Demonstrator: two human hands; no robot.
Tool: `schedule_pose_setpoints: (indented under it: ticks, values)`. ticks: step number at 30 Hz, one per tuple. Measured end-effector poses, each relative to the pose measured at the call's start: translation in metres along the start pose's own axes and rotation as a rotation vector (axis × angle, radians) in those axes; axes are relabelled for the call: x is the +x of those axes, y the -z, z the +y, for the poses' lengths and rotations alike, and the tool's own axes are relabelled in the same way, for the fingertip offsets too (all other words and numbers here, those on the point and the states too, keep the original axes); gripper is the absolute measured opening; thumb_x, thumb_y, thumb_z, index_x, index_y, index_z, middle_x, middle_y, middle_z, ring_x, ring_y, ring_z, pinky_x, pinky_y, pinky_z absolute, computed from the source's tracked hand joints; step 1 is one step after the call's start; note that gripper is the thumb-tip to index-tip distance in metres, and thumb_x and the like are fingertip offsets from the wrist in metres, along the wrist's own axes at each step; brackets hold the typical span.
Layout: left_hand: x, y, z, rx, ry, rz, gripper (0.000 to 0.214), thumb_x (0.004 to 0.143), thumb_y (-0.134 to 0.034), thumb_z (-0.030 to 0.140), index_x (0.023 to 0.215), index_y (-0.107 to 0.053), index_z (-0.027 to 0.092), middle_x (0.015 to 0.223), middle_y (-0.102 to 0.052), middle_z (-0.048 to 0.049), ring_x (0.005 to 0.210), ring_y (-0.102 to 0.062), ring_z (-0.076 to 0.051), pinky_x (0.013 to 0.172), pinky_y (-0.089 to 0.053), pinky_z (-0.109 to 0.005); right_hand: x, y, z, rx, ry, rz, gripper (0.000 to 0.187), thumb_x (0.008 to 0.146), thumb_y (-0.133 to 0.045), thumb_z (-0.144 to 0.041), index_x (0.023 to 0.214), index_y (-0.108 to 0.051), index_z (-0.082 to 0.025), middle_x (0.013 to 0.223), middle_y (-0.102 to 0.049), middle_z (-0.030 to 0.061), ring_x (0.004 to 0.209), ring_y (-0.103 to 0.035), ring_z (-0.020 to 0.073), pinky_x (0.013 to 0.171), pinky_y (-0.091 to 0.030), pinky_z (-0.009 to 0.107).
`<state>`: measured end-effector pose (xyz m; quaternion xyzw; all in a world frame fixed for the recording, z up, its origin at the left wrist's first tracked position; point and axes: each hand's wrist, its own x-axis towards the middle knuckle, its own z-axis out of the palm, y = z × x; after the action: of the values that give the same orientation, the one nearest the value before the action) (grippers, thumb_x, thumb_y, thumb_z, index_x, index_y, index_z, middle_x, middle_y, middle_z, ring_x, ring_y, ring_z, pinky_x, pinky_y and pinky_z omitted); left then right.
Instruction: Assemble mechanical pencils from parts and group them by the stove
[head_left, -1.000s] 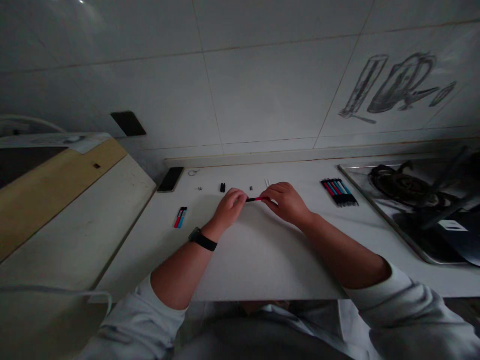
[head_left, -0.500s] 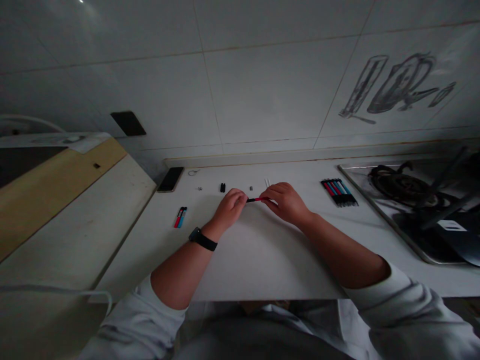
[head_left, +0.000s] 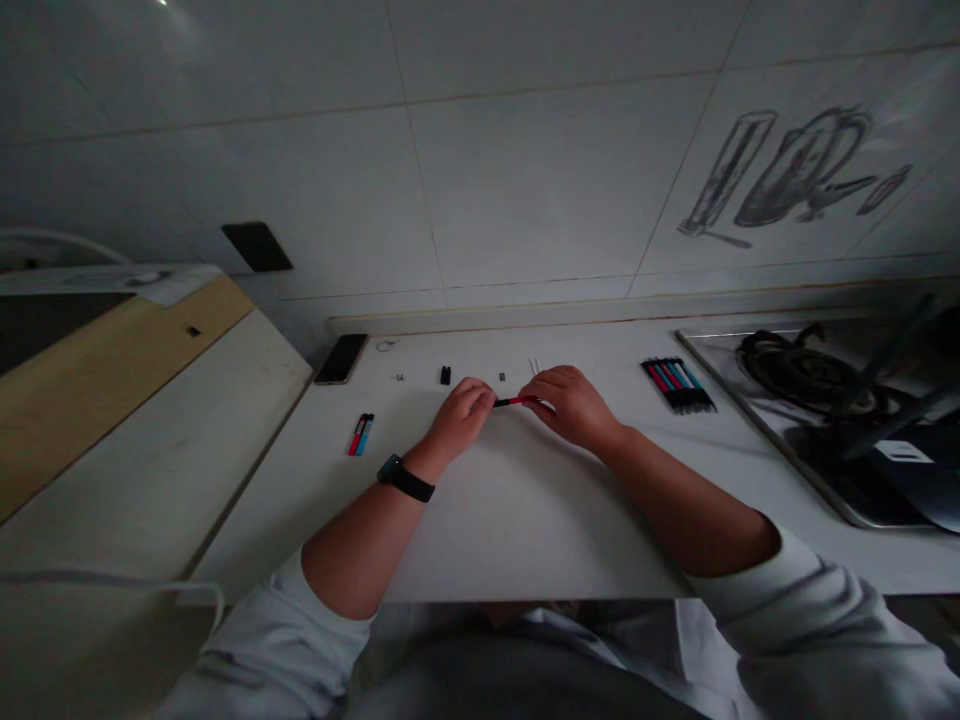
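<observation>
A red and black pen (head_left: 514, 401) stretches between my two hands, just above the white counter. The fingers of my left hand (head_left: 463, 408) pinch its black end; a black watch is on that wrist. My right hand (head_left: 566, 402) is closed around the red end, which the fingers partly hide. Behind the hands lie small black parts (head_left: 445, 375), tiny metal springs (head_left: 502, 377) and thin white tubes (head_left: 535, 365). Left of my left hand are a red and a blue pen barrel (head_left: 361, 435) side by side.
A row of several pens (head_left: 678, 386) in red, blue and white lies at the right. Beyond it is a gas stove (head_left: 832, 420) with a metal rim. A phone (head_left: 342, 359) rests at the back left, near a tiled wall. A wooden-edged cabinet (head_left: 150, 400) borders the left.
Almost nothing differs. Both hands keep their hold on the pen, with at most a very slight shift of it.
</observation>
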<state>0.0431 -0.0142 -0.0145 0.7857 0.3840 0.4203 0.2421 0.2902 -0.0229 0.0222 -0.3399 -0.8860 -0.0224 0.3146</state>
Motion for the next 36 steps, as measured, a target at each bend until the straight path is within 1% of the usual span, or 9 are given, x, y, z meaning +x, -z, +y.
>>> schedule_pose_setpoints:
  ticks: [2,6,9,12,17,22,26,31,36]
  values:
    - [0.0008,-0.0005,-0.0008,0.004,-0.001,-0.013,0.027,0.107,-0.049,0.032,0.091,-0.067,0.019,0.103,-0.064,-0.0081,0.103,-0.063,-0.021,0.097,-0.051,-0.041,-0.0002,-0.0006,0.0005,0.001,-0.001,-0.005,0.02,0.104,-0.059,-0.03,0.1,-0.075,-0.021,0.093,-0.076,0.0086,0.089,-0.066,0.0223,0.089,-0.043,0.037]
    - [0.0009,-0.0024,-0.003,0.01,-0.069,0.033,0.004,0.096,-0.064,0.023,0.095,-0.063,0.02,0.103,-0.063,-0.0072,0.103,-0.062,-0.022,0.095,-0.051,-0.04,-0.001,-0.002,0.0034,-0.012,-0.017,-0.014,0.019,0.103,-0.06,-0.03,0.098,-0.076,-0.021,0.094,-0.077,0.009,0.088,-0.067,0.0223,0.088,-0.042,0.037]
    - [-0.0002,-0.0023,-0.0027,-0.003,-0.062,0.053,0.016,0.092,-0.07,0.023,0.105,-0.062,0.021,0.106,-0.063,-0.0073,0.1,-0.062,-0.021,0.092,-0.053,-0.038,-0.0008,-0.001,0.0034,-0.017,-0.022,-0.01,0.017,0.103,-0.061,-0.028,0.099,-0.075,-0.02,0.094,-0.076,0.009,0.087,-0.067,0.0222,0.087,-0.042,0.037]
    - [-0.0006,-0.0005,-0.0003,0.002,-0.011,0.023,0.013,0.099,-0.063,0.031,0.107,-0.065,0.021,0.109,-0.064,-0.0077,0.101,-0.063,-0.02,0.094,-0.053,-0.039,0.0,0.0012,0.0009,-0.016,-0.017,0.001,0.017,0.103,-0.061,-0.028,0.099,-0.075,-0.02,0.093,-0.076,0.0088,0.087,-0.066,0.022,0.087,-0.042,0.037]
    - [0.0008,0.0003,0.0029,0.018,0.005,-0.025,0.029,0.107,-0.049,0.033,0.09,-0.068,0.019,0.103,-0.065,-0.0076,0.102,-0.064,-0.02,0.097,-0.052,-0.039,0.0,0.0013,-0.001,-0.001,-0.01,-0.007,0.017,0.103,-0.061,-0.029,0.099,-0.075,-0.02,0.093,-0.076,0.0082,0.089,-0.067,0.0222,0.089,-0.042,0.037]
    - [0.0006,-0.0012,0.0017,0.032,-0.046,0.01,0.002,0.095,-0.065,0.021,0.096,-0.065,0.02,0.102,-0.063,-0.0066,0.101,-0.062,-0.021,0.095,-0.053,-0.039,-0.0008,-0.001,0.0011,0.002,-0.033,-0.025,0.015,0.101,-0.063,-0.027,0.099,-0.076,-0.021,0.093,-0.077,0.0082,0.089,-0.068,0.0226,0.089,-0.043,0.037]
    - [0.0005,0.0001,0.0034,0.025,-0.026,0.017,0.011,0.095,-0.068,0.026,0.104,-0.066,0.02,0.105,-0.064,-0.0075,0.101,-0.063,-0.021,0.093,-0.053,-0.039,-0.0001,0.0,0.0003,0.001,-0.02,-0.013,0.016,0.102,-0.062,-0.027,0.099,-0.076,-0.02,0.093,-0.076,0.0083,0.089,-0.067,0.0224,0.089,-0.043,0.037]
    - [0.0005,0.0012,0.0039,0.018,0.002,-0.028,0.029,0.106,-0.051,0.037,0.094,-0.069,0.019,0.101,-0.066,-0.0076,0.102,-0.064,-0.021,0.096,-0.052,-0.04,0.0,-0.0001,-0.0006,0.018,0.013,0.004,0.017,0.103,-0.061,-0.028,0.1,-0.076,-0.02,0.094,-0.076,0.0082,0.091,-0.067,0.0224,0.089,-0.043,0.037]
    - [0.0003,-0.0001,0.0029,0.035,0.009,-0.059,0.028,0.106,-0.053,0.034,0.09,-0.071,0.019,0.102,-0.066,-0.0069,0.103,-0.065,-0.02,0.098,-0.052,-0.039,-0.0002,-0.001,-0.0005,0.01,-0.006,0.003,0.019,0.104,-0.06,-0.031,0.101,-0.076,-0.021,0.094,-0.077,0.0084,0.09,-0.067,0.0223,0.089,-0.042,0.037]
